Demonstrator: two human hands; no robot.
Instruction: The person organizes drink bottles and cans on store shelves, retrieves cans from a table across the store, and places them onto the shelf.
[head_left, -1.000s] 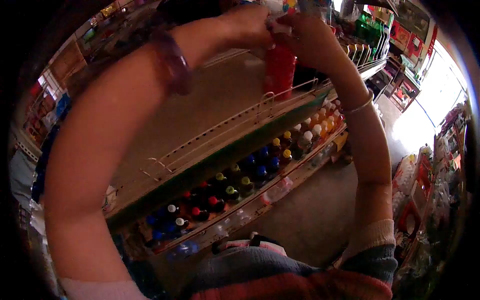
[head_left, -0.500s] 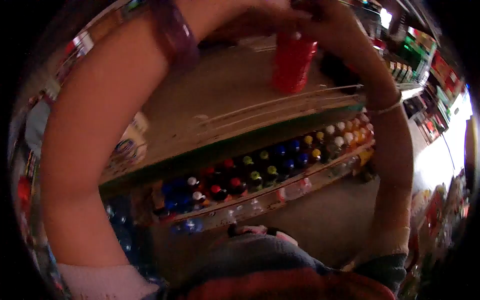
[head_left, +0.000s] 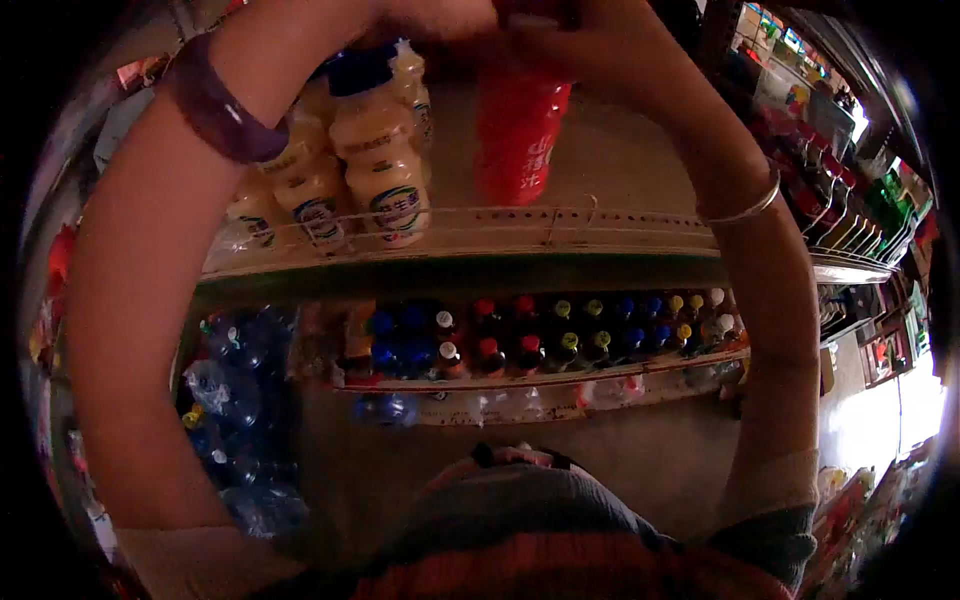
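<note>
A red bottle (head_left: 520,140) with white Chinese characters hangs upright in front of the shelf, its top in shadow. My right hand (head_left: 590,45), with a thin bracelet at its wrist, is closed around the bottle's upper part. My left hand (head_left: 445,18), below a purple bangle (head_left: 222,105), meets it there, fingers closed against the bottle's top. Dark shade and the frame's edge hide the fingertips and the cap. Just left of the bottle stand several pale yellow drink bottles (head_left: 385,165) with blue caps on the shelf.
A wire rail (head_left: 480,222) runs along the shelf's front edge. Below, a low rack (head_left: 560,382) holds rows of bottles with coloured caps. Large blue-tinted water bottles (head_left: 240,400) stand at lower left. More stocked shelves (head_left: 840,210) line the right.
The view has turned and levelled, bringing the yellow drink bottles into sight on the left. Both hands stay together at the red bottle's top, and its lettering now shows.
</note>
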